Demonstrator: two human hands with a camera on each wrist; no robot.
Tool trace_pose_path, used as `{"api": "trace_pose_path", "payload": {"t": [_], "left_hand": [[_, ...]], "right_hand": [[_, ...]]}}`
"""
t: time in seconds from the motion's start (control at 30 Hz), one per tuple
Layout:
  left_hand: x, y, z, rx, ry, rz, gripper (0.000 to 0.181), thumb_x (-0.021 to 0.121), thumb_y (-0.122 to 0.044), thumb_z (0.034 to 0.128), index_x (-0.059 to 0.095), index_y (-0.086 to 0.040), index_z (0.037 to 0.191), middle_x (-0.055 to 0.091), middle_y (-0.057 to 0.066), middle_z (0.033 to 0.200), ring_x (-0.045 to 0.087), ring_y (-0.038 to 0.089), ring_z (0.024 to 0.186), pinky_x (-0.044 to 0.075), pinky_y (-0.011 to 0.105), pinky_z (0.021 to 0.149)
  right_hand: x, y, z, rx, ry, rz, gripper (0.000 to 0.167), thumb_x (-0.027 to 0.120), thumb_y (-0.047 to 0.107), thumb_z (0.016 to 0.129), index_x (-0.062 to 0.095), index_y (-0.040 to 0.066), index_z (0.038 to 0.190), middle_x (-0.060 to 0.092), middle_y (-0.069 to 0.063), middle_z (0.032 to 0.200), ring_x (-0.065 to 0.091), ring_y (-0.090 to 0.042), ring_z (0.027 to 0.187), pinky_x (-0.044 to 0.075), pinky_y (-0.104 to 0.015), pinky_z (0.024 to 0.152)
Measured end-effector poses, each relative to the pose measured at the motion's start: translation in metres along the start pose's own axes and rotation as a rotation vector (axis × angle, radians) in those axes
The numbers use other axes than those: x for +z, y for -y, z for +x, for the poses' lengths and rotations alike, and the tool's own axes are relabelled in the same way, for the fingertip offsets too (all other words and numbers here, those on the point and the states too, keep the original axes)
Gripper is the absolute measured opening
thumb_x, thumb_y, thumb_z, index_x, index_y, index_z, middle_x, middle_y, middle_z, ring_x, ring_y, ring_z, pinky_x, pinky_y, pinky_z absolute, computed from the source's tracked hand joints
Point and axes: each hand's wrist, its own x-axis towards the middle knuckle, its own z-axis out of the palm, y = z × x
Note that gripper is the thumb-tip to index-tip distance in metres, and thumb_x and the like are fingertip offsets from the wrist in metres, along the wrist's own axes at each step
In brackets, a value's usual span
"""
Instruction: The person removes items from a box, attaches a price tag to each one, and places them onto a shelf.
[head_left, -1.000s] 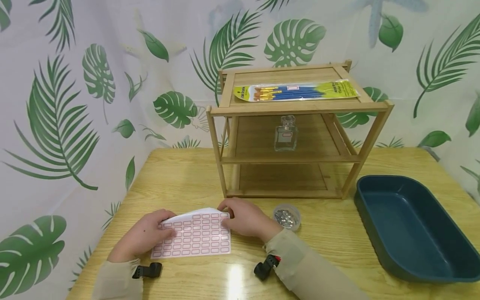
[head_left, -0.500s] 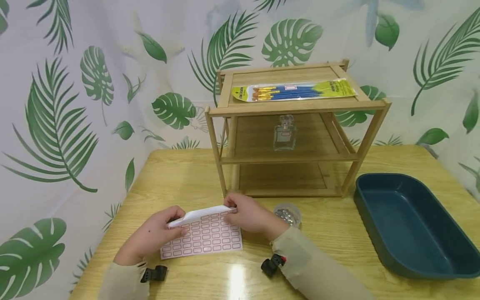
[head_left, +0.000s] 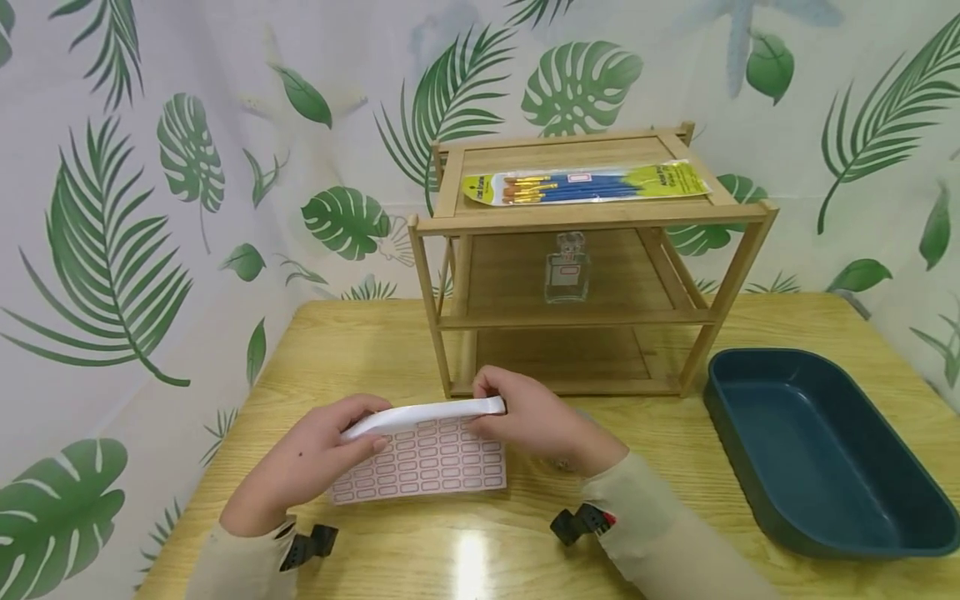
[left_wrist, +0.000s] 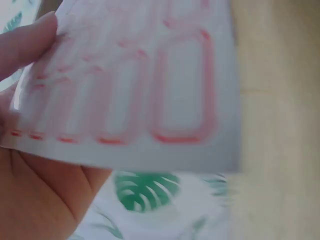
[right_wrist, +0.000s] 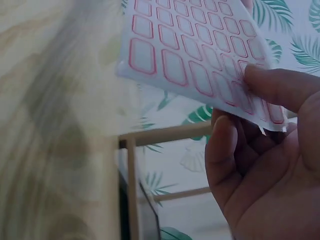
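Observation:
A sheet of red-bordered blank labels (head_left: 427,462) is held up between both hands, its top edge bent over toward me and showing white. My left hand (head_left: 318,454) pinches the left side, thumb on the printed face and fingers behind. At the upper right corner my right hand (head_left: 536,417) grips the sheet, thumb in front. In the right wrist view the curled fingers (right_wrist: 222,145) sit behind the label sheet (right_wrist: 190,55). The left wrist view shows the label sheet (left_wrist: 125,100) blurred, close to the camera.
A wooden rack (head_left: 592,223) stands behind the hands. It bears a brush pack (head_left: 585,185) on top and a glass bottle (head_left: 567,271) on its middle shelf, each with a small label. A dark teal tub (head_left: 825,450) lies right. My right wrist mostly hides a small round container.
The label sheet has risen off the table and shifted right with both hands. Its top edge now bends over further. The right forearm has come in front of the small container.

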Motion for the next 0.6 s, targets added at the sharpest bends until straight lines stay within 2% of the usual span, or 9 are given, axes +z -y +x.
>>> {"api": "trace_pose_path", "payload": {"t": [0.2, 0.37, 0.47, 0.53, 0.6], "left_hand": [[0.009, -0.041, 0.016, 0.037, 0.027, 0.176, 0.01, 0.071, -0.021, 0.0961, 0.066, -0.018, 0.103, 0.069, -0.007, 0.094, 0.06, 0.013, 0.076, 0.052, 0.035, 0.067], [0.023, -0.07, 0.029, 0.101, 0.037, 0.278, 0.011, 0.069, -0.021, 0.0976, 0.067, -0.019, 0.108, 0.068, -0.009, 0.092, 0.061, 0.007, 0.075, 0.053, 0.032, 0.067], [0.029, -0.081, 0.036, 0.154, 0.029, 0.285, 0.016, 0.066, -0.023, 0.0988, 0.068, -0.018, 0.114, 0.069, -0.009, 0.095, 0.062, 0.006, 0.078, 0.053, 0.032, 0.071], [0.032, -0.085, 0.039, 0.177, 0.027, 0.242, 0.019, 0.065, -0.022, 0.0992, 0.068, -0.017, 0.117, 0.069, -0.008, 0.096, 0.063, 0.006, 0.08, 0.054, 0.032, 0.073], [0.035, -0.088, 0.041, 0.19, 0.027, 0.181, 0.02, 0.065, -0.021, 0.0993, 0.068, -0.017, 0.118, 0.069, -0.009, 0.094, 0.063, 0.007, 0.08, 0.054, 0.032, 0.073]], "right_hand": [[-0.028, 0.005, -0.021, -0.041, -0.026, -0.015, 0.02, 0.074, 0.018, 0.093, 0.055, 0.014, 0.093, 0.056, -0.001, 0.077, 0.046, -0.013, 0.059, 0.041, -0.028, 0.051], [-0.046, 0.008, -0.039, -0.048, -0.023, -0.012, 0.014, 0.071, 0.024, 0.096, 0.06, 0.016, 0.096, 0.056, -0.002, 0.076, 0.051, -0.015, 0.062, 0.046, -0.031, 0.053], [-0.055, 0.011, -0.05, -0.057, -0.036, -0.039, 0.014, 0.069, 0.028, 0.098, 0.062, 0.017, 0.1, 0.058, -0.002, 0.08, 0.054, -0.018, 0.066, 0.048, -0.032, 0.057], [-0.06, 0.013, -0.057, -0.062, -0.06, -0.082, 0.016, 0.068, 0.029, 0.099, 0.061, 0.016, 0.106, 0.059, -0.002, 0.083, 0.054, -0.019, 0.068, 0.048, -0.033, 0.058], [-0.064, 0.017, -0.062, -0.073, -0.117, -0.151, 0.02, 0.07, 0.027, 0.098, 0.061, 0.017, 0.113, 0.062, -0.001, 0.093, 0.057, -0.019, 0.074, 0.051, -0.035, 0.062]]}}
